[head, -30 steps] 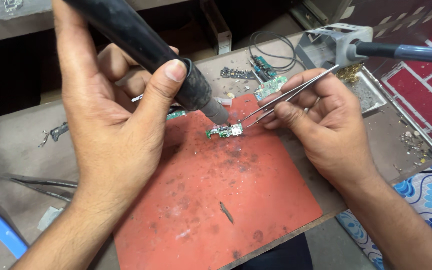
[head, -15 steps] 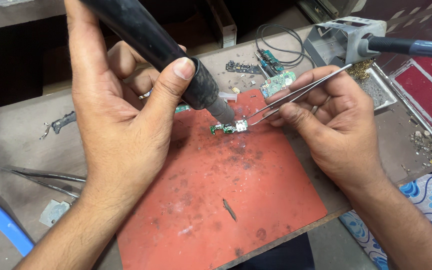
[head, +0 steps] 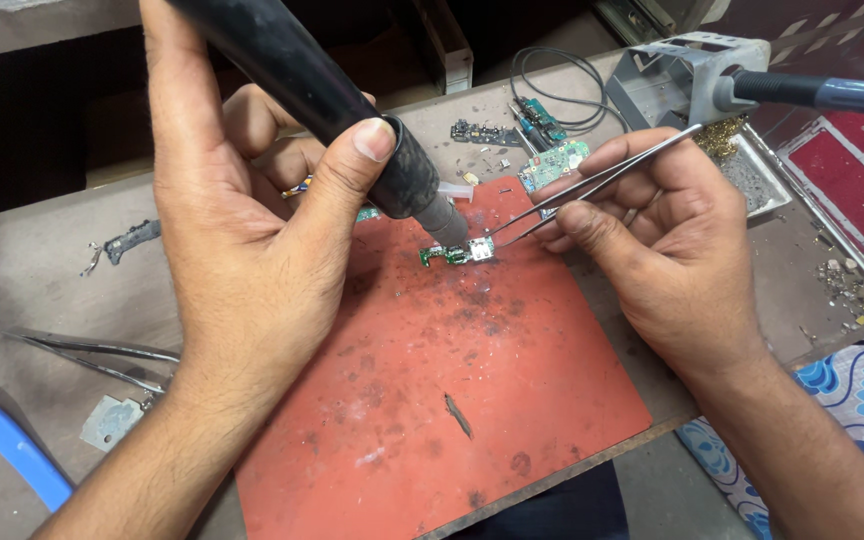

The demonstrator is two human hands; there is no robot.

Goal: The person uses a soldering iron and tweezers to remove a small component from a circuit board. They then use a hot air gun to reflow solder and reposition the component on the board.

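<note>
Small green circuit board [head: 455, 254] with a silvery metal connector at its right end, lying at the 12 o'clock edge of the red rubbery work mat [head: 452, 400], which is scorched and speckled. Left hand [head: 252, 230] wrapped around a black hot-air wand [head: 322, 95], its grey metal nozzle just over the board. Right hand [head: 667, 240] pinches slim steel tweezers [head: 592, 185], tips at the board's 3 o'clock end. Since half a second ago: grips unchanged, board in the same place.

Your left hand [head: 242, 250] and right hand [head: 667, 250] are bare, without gloves or rings. Both forearms show uncovered, no sleeves visible.
</note>
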